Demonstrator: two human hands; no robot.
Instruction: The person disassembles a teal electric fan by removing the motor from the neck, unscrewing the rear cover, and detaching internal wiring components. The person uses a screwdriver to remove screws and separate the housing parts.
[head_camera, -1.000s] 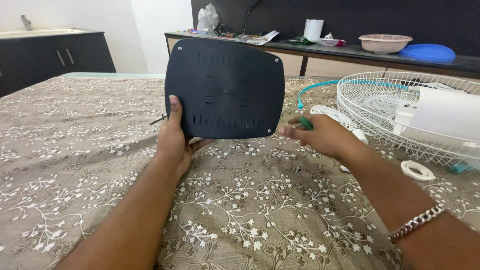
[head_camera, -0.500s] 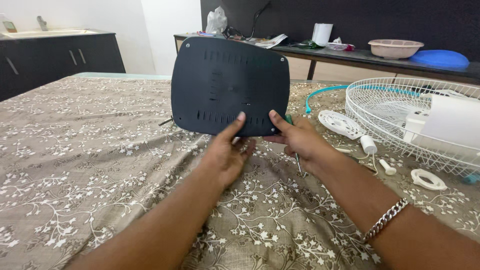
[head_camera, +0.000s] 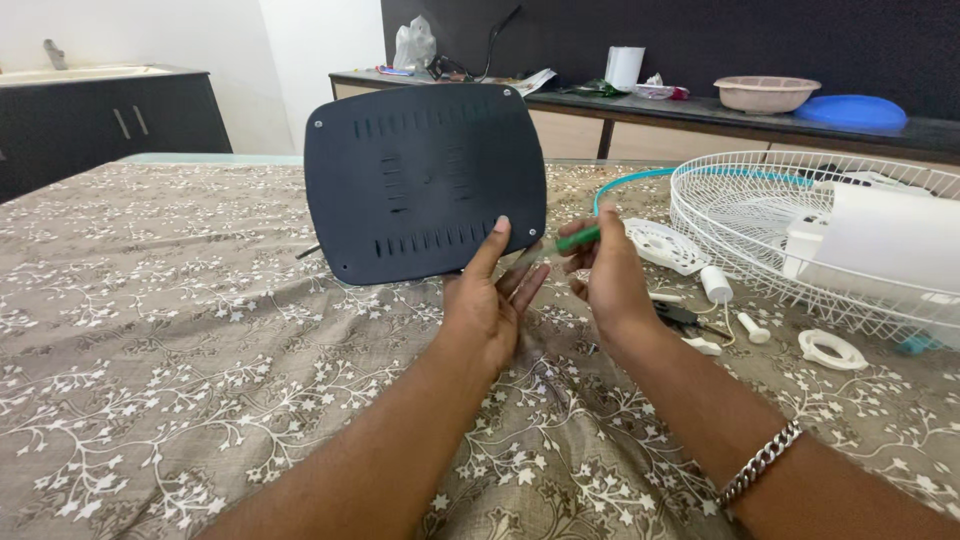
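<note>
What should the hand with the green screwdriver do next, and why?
Probably bring the tip of the green screwdriver over to the screw at the lower right corner of the dark panel. The right hand holds the tool just beside that corner, the left hand props the panel upright on its lower edge, and small screws show in the corners.

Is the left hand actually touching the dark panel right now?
Touching. The head view shows the left hand at the dark panel's lower right edge, thumb pressed flat on its face, propping it upright.
</note>
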